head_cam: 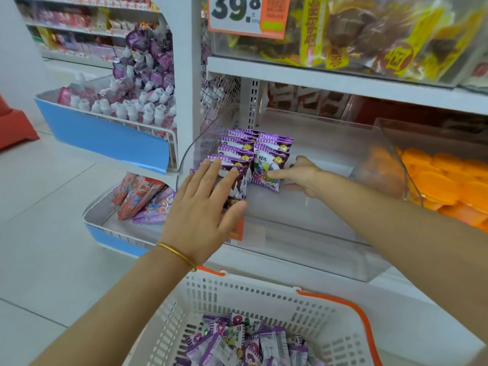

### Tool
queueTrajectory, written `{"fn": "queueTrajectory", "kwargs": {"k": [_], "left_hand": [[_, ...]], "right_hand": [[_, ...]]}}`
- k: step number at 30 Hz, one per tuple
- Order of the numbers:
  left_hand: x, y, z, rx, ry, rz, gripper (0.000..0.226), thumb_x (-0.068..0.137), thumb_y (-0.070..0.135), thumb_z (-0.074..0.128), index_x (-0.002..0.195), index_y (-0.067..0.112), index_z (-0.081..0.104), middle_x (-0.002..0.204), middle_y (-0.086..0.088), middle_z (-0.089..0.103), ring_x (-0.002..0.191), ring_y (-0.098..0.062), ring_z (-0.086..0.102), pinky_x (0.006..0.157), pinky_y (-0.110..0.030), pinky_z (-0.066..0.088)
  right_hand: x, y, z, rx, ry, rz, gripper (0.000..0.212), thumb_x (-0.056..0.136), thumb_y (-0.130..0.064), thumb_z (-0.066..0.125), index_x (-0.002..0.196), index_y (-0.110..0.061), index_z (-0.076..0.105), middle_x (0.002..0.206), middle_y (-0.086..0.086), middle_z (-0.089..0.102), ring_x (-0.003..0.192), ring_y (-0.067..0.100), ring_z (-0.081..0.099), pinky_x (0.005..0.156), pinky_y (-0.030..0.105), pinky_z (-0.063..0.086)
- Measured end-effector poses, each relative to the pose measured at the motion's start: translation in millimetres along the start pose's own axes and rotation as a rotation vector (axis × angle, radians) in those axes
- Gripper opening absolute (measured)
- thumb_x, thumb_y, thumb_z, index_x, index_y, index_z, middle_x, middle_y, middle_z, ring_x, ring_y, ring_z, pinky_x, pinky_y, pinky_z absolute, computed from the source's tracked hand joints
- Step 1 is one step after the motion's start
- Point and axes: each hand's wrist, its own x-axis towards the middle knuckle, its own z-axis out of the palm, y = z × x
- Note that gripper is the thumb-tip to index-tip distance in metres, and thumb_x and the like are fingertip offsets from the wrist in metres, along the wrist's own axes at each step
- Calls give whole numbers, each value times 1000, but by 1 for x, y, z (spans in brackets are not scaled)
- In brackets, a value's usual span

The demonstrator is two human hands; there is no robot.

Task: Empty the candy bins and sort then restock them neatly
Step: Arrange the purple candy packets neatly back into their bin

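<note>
A clear plastic bin [311, 228] on the lower shelf holds two neat rows of purple candy packets [254, 150] standing at its left side. My left hand [208, 210] lies flat with straight fingers against the front of the left row. My right hand [301, 177] reaches into the bin, its index finger pressing the front packet [265, 170] of the right row. Below, a white basket [253, 294] with orange handles holds several loose purple packets [245, 342].
A neighbouring clear bin [396, 159] on the right holds orange candies [449, 186]. Wire racks [105, 138] with blue fronts on the left carry pouches with white caps and purple packs. Above, a shelf has a 39.8 price sign [245, 14].
</note>
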Motion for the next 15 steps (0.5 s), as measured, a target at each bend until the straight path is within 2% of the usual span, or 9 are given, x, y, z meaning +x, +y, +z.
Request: {"fn": "queueTrajectory", "kwargs": {"k": [2,5,7,9,11,13,15], "left_hand": [[-2,3,-6,-30,37,26,69,95,58,17,143,15,40,153,-13,31,143,-29,22,117,-43,16],[-16,19,-19,-11,153,132,56,94,43,34,135,9,51,146,-14,41,133,-34,37,109,-44,27],[-34,33,-23,-9,196,218,48,94,38,37,126,9,58,138,-12,50,120,-35,46,96,-45,36],[-57,44,-17,-20,127,305,41,94,36,39,119,10,59,131,-11,55,112,-35,50,87,-45,39],[-81,48,-2,-11,-18,369,37,93,33,43,115,10,60,126,-12,57,107,-35,52,82,-43,40],[-103,48,19,40,-173,389,36,89,33,44,111,11,62,124,-11,59,104,-33,53,80,-41,39],[-124,48,38,65,-316,385,36,86,34,45,108,12,64,123,-10,60,104,-32,55,81,-41,46]], "right_hand": [[-20,-7,-6,-13,37,-51,78,79,-6,75,140,0,26,128,11,45,100,18,47,93,37,49],[-74,-17,-14,36,95,-234,69,81,0,70,139,-3,33,114,4,52,90,16,53,79,35,52],[-127,-11,-20,94,59,-401,50,84,0,66,128,-10,47,102,2,55,81,14,58,65,30,56],[-174,11,-22,94,-61,-468,29,86,-1,63,110,-16,58,100,6,60,77,14,64,57,30,56],[-192,53,-17,53,-219,-362,19,88,-2,61,100,-16,63,96,9,66,73,15,67,55,29,55],[-182,107,-3,-78,-344,-133,15,89,-4,61,101,-13,65,96,9,69,74,17,69,60,31,57],[-152,174,12,-248,-361,61,17,91,-7,60,107,-9,63,98,8,67,78,19,68,70,36,58]]}}
